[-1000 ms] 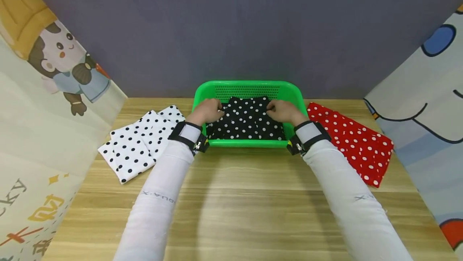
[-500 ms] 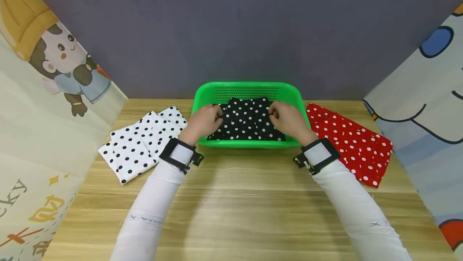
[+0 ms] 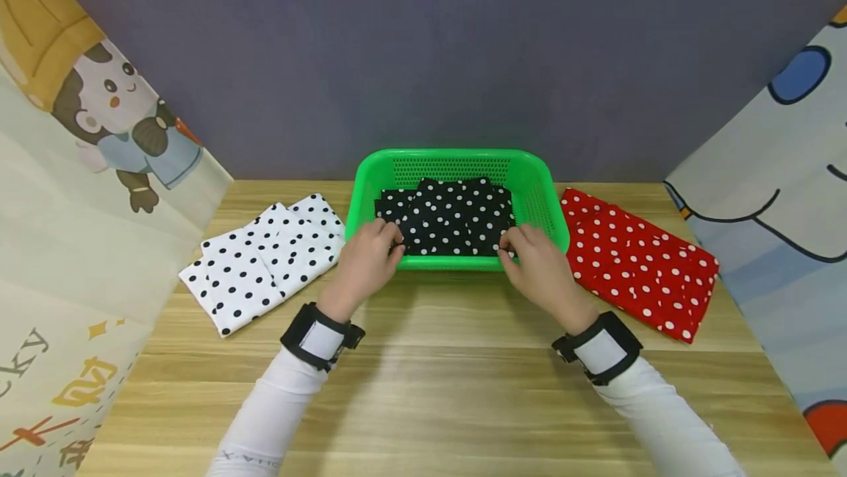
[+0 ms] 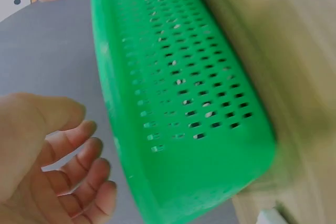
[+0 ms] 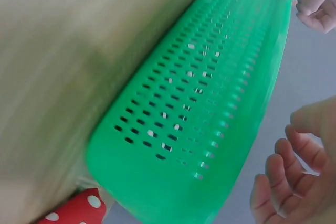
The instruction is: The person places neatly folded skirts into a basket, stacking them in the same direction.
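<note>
Above the basket's near left corner, the left hand [image 3: 366, 262] holds nothing, its fingers loosely bent with the thumb near the index finger; over the near right corner, the right hand [image 3: 544, 271] matches it, likewise holding nothing. Beyond their fingertips, black dotted cloth [image 3: 456, 220] lies in the green basket [image 3: 453, 263], midway along the worktop's [image 3: 450, 403] far edge. Folded white dotted cloth [image 3: 265, 260] lies towards the left edge, red dotted cloth [image 3: 642, 264] towards the right.

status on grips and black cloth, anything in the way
Left grip and right grip empty, by front corners of basket. Black cloth lying in basket. No blockage seen; white cloth and red cloth outside, either side.
</note>
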The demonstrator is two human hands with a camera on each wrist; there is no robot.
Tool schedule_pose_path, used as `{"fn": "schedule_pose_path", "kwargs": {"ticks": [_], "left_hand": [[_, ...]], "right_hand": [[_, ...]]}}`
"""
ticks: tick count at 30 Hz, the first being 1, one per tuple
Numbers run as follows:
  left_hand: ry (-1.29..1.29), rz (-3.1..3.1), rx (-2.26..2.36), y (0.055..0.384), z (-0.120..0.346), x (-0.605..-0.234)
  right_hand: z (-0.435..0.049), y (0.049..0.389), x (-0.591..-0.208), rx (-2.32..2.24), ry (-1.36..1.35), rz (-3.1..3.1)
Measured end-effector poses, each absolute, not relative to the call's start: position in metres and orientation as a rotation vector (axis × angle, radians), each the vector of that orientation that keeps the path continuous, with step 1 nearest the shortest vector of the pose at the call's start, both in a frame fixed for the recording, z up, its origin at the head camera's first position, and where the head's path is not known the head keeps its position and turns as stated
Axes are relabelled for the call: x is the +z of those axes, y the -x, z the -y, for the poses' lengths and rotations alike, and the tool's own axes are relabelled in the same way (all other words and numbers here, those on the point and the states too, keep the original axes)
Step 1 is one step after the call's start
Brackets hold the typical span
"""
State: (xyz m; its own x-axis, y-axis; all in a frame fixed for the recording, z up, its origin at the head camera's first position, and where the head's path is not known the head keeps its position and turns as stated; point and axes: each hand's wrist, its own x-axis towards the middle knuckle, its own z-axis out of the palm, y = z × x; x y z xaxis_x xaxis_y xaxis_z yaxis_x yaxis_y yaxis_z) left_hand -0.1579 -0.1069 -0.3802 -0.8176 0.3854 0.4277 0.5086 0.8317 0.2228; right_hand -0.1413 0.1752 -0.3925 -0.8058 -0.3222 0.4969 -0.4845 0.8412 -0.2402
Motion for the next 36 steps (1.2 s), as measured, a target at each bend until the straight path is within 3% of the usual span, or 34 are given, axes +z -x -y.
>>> {"fn": "schedule_pose_path", "kwargs": {"ticks": [9,19,36], "left_hand": [[0.668,2.590,-0.449,0.133,0.110,-0.394],[0.725,2.566,-0.439,0.116,0.118,-0.421],[0.819,2.676,-0.449,0.100,0.121,-0.442]], "right_hand": [[-0.182,0.114,-0.408,0.489,-0.582,2.591],[-0.202,0.107,-0.435,0.502,-0.577,2.573],[-0.295,0.120,-0.441,0.432,-0.094,2.821]]}}
